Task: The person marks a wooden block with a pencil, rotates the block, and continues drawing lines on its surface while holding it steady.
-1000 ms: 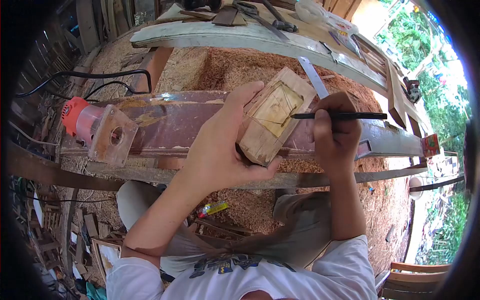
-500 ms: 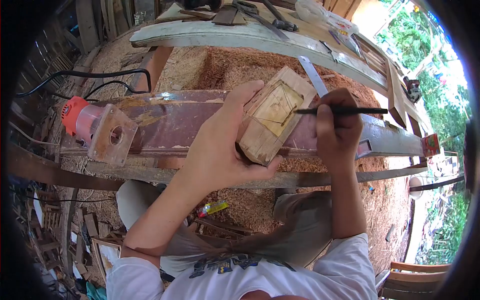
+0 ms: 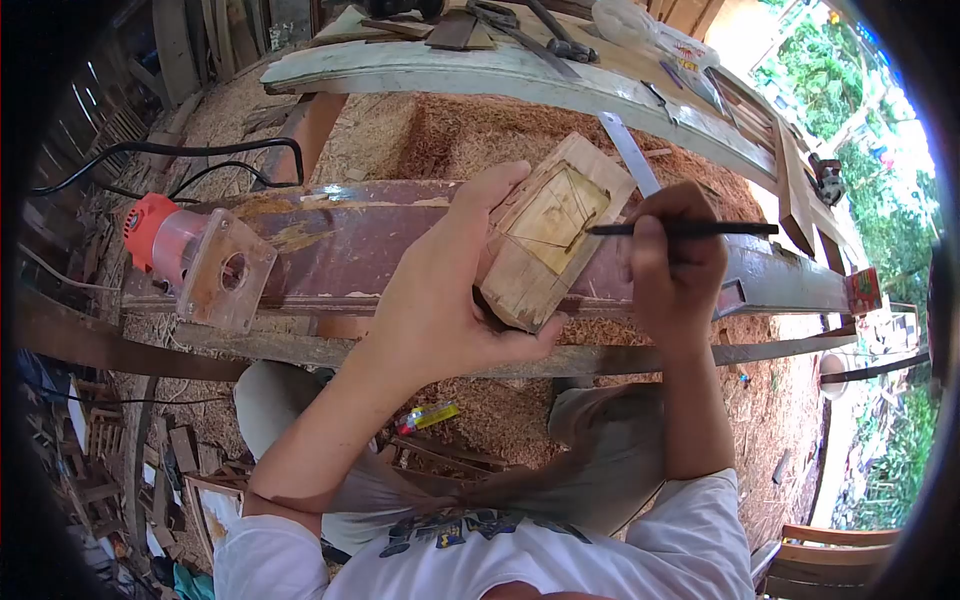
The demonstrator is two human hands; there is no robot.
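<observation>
A wooden block (image 3: 540, 285) is held tilted above the brown plank, with my left hand (image 3: 430, 285) wrapped round its left side and lower end. Its upper face has a shallow rectangular recess, paler than the rim, with dark pencil-like lines on it. My right hand (image 3: 680, 260) is closed on a thin dark stick-like tool (image 3: 720, 229). The tool's left tip meets the recess near its right edge. A metal ruler (image 3: 630, 152) lies behind my right hand, partly hidden by it.
An orange power tool with a clear base (image 3: 229, 271) stands on the plank (image 3: 340, 250) at the left. Behind, a pale board (image 3: 420, 72) bears a hammer (image 3: 570, 48) and wood pieces. A small red box (image 3: 862, 290) is at the plank's right end.
The tool's tip has moved slightly down and left along the recess, with my right hand shifting a little. The block and my left hand have barely moved.
</observation>
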